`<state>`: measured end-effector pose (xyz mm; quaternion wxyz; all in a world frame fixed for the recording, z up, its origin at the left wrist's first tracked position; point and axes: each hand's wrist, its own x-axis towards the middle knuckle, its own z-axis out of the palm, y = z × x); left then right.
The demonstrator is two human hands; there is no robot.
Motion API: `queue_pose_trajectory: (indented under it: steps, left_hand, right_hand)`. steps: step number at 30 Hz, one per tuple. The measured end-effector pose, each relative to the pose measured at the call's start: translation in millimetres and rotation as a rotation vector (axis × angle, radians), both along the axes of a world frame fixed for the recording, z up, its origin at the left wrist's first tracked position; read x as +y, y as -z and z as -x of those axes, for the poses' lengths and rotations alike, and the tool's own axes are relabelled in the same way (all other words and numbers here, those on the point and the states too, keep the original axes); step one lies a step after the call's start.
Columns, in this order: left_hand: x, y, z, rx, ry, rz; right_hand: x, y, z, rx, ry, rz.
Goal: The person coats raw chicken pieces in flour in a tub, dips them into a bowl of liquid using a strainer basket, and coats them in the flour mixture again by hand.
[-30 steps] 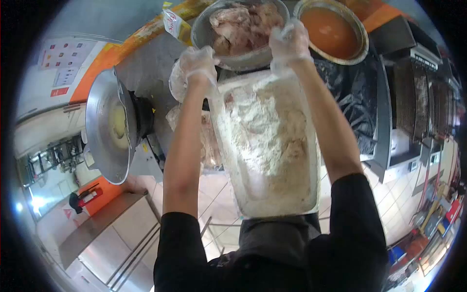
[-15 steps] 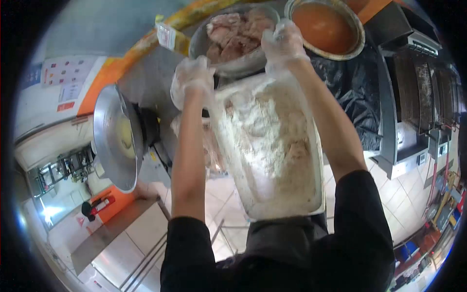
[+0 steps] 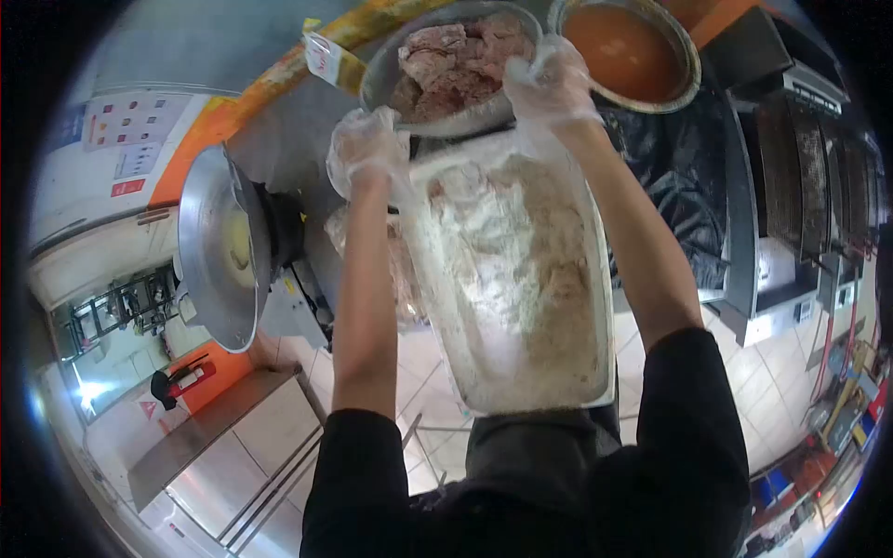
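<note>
A long pale tub (image 3: 606, 372) of white flour (image 3: 484, 251) lies in front of me, its near end against my apron. Lumpy floured pieces show in the flour. My left hand (image 3: 366, 149), in a clear plastic glove, is closed at the tub's far left corner. My right hand (image 3: 549, 88), gloved likewise, grips near the far right corner, close to the rim of a metal bowl. That bowl (image 3: 372, 88) stands beyond the tub and holds several floured pieces of raw meat (image 3: 451, 60). The fingertips of both hands are partly hidden.
A basin of orange liquid (image 3: 619, 51) stands at the far right, above black plastic sheeting (image 3: 674, 186). On the left is a large metal pan (image 3: 209, 251). A yellow-and-white packet (image 3: 330, 60) sits by the bowl. More floured pieces (image 3: 405, 270) lie beside my left forearm.
The flour in the tub has shifted and spread flatter, and its lumps show differently. Both hands remain at the tub's far end, and the view has moved slightly.
</note>
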<state>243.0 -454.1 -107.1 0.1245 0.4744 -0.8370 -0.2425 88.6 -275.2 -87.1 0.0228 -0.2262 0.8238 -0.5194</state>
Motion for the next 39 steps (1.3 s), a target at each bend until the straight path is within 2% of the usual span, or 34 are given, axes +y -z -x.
queue_pose_trajectory:
  steps: [1,3,5,6,8,9,10,11,13,15,17,18,20,21,22,23,24,25,26,27,28,29,30,31,32,33,34,35,37,39]
  left_hand:
    - [0,-12,9,-0.028,0.009,0.045]
    - [23,-30,7,0.296,-0.142,-0.26]
    - [19,-17,9,0.041,-0.154,-0.07]
    - [21,-27,15,0.019,-0.154,-0.191]
    - [-1,-16,25,0.282,-0.237,-0.504]
    - [5,-20,24,0.29,-0.24,-0.498]
    - [21,-27,21,0.314,-0.234,-0.327]
    - [31,-31,22,0.343,-0.232,-0.156]
    - [40,-33,6,0.292,-0.255,-0.275]
    - [22,-43,14,0.322,-0.247,-0.442]
    - [-6,5,2,0.394,-0.233,-0.352]
    - [-12,2,8,0.299,0.002,-0.027]
    - [-6,4,11,0.448,-0.277,-0.41]
    - [-8,-4,14,0.459,-0.28,-0.405]
    - [-5,-8,9,0.223,-0.066,-0.063]
    - [4,-7,-4,0.063,0.037,0.07]
    - [16,-12,-16,-0.084,0.132,0.219]
    - [35,-32,-17,0.217,-0.048,-0.129]
    - [52,-42,-23,0.531,-0.247,-0.458]
    - [71,-40,-39,0.514,-0.293,-0.467]
    - [90,-39,-56,0.093,-0.047,0.04]
    - [102,-39,-70,-0.333,0.217,0.532]
    - [115,-8,-98,0.017,0.109,0.358]
    - [142,14,-126,-0.177,0.164,0.493]
    - [174,14,-135,-0.195,0.153,0.511]
    - [205,13,-143,-0.213,0.143,0.53]
    - [238,-4,-141,-0.057,0.061,0.437]
    - [271,-25,-137,0.149,-0.241,-0.096]
    - [306,-44,-147,0.388,-0.554,-0.634]
    - [333,-49,-167,0.76,-0.822,-1.068]
  right_hand:
    - [0,-11,5,0.043,-0.042,0.024]
    - [2,-12,9,0.085,-0.114,0.041]
    - [-10,22,13,0.17,0.056,0.162]
    - [-6,23,6,0.151,0.047,0.156]
    - [-11,10,21,0.115,-0.004,-0.075]
    - [-10,7,24,0.092,-0.027,-0.2]
    - [-5,5,14,-0.175,-0.062,-0.026]
    - [-12,6,24,-0.164,-0.067,-0.026]
    - [-17,13,23,-0.348,-0.172,-0.296]
    - [-14,10,20,-0.441,-0.031,-0.002]
    - [-7,2,17,0.179,-0.036,-0.263]
    - [-11,-1,18,-0.058,-0.091,-0.138]
    - [-14,6,18,-0.02,-0.094,-0.186]
    - [-22,7,26,0.049,-0.092,-0.218]
    - [-22,12,27,0.231,0.008,-0.265]
    - [-11,23,19,0.204,-0.018,-0.288]
    - [7,5,6,0.029,-0.076,-0.239]
    - [19,-14,-1,-0.137,-0.13,-0.185]
    - [36,-27,8,0.015,-0.327,-0.12]
    - [53,-29,2,0.119,-0.381,-0.097]
    - [70,-30,-4,0.223,-0.432,-0.073]
    - [84,-32,-16,0.038,-0.391,0.097]
    - [98,-33,-28,-0.133,-0.338,0.287]
    - [111,-40,-35,-0.366,-0.358,0.451]
    - [125,-46,-41,-0.595,-0.346,0.623]
    - [135,-60,-45,-0.23,-0.454,0.374]
    - [144,-75,-49,0.143,-0.547,0.129]
    - [155,-87,-54,0.516,-0.627,-0.114]
    - [165,-105,-83,0.919,-0.711,-0.349]
    - [173,-116,-116,-0.01,-0.519,-0.525]
